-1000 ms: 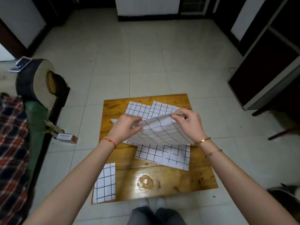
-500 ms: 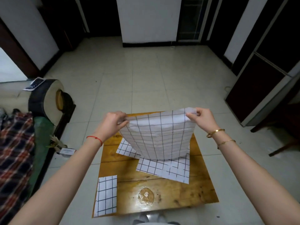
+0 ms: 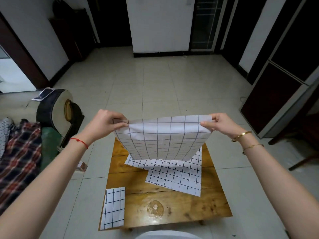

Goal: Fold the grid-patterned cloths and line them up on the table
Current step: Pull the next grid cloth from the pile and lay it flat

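Note:
A white cloth with a black grid (image 3: 162, 140) hangs in the air above the wooden table (image 3: 174, 206), stretched wide and doubled over. My left hand (image 3: 105, 123) pinches its upper left corner and my right hand (image 3: 219, 124) pinches its upper right corner. Below it, unfolded grid cloths (image 3: 174, 173) lie overlapping on the far half of the table, partly hidden by the held cloth. One folded grid cloth (image 3: 114, 207) lies flat at the table's near left corner.
The low table stands on a pale tiled floor. A dark sofa arm (image 3: 57, 109) and a plaid blanket (image 3: 19, 161) are at the left, with a small box (image 3: 82, 165) on the floor. Dark cabinets (image 3: 279, 94) line the right side.
Both hands have lifted the cloth off the pile and pulled apart, stretching it wide and higher in the air. The view has tilted up, showing more of the room.

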The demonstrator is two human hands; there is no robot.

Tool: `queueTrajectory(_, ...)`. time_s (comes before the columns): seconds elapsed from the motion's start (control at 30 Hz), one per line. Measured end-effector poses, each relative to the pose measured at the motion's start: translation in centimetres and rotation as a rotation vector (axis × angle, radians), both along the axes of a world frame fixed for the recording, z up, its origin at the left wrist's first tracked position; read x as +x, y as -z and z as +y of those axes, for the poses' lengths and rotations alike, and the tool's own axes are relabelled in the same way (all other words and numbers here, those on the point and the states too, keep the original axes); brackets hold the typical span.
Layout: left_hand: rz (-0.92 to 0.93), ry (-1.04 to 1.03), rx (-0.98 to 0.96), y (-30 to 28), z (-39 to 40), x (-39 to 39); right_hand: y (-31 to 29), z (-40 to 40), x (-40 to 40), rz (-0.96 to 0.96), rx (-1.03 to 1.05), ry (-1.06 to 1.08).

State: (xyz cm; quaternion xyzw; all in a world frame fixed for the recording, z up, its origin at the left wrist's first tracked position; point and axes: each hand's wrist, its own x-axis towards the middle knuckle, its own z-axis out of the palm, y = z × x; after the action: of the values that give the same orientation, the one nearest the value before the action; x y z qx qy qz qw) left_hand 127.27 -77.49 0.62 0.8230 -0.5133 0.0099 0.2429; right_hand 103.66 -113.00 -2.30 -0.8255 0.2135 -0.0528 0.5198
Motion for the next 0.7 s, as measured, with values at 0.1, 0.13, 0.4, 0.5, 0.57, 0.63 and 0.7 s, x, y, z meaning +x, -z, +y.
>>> queueTrajectory(0.1,0.114,0.006,0.005,-1.0,0.8,-0.2,-0.5,-0.6,-0.7,0.016,0.094,-0.057)
queueTrajectory(0.13,0.157,0.002,0.000,-1.2,0.9,-0.3,-0.5,-0.9,-0.7,0.022,0.119,-0.067)
queueTrajectory(0.4,0.311,-0.058,-0.019,-1.5,0.3,-0.3,-0.4,-1.3,0.1,0.004,0.215,-0.073)
queueTrajectory(0.5,0.324,-0.097,-0.006,-0.6,-0.4,0.6,0.2,-1.5,0.8,0.008,0.168,-0.041)
queueTrajectory(0.57,0.324,-0.119,-0.001,0.4,-1.1,1.2,0.9,-1.8,1.6,0.009,0.132,-0.010)
queueTrajectory(0.63,0.322,-0.140,-0.007,1.6,-1.8,1.8,2.0,-2.1,2.7,0.012,0.082,0.021)
queueTrajectory(0.7,0.319,-0.165,-0.015,3.3,-2.6,2.7,3.7,-2.7,4.0,0.014,0.037,0.063)
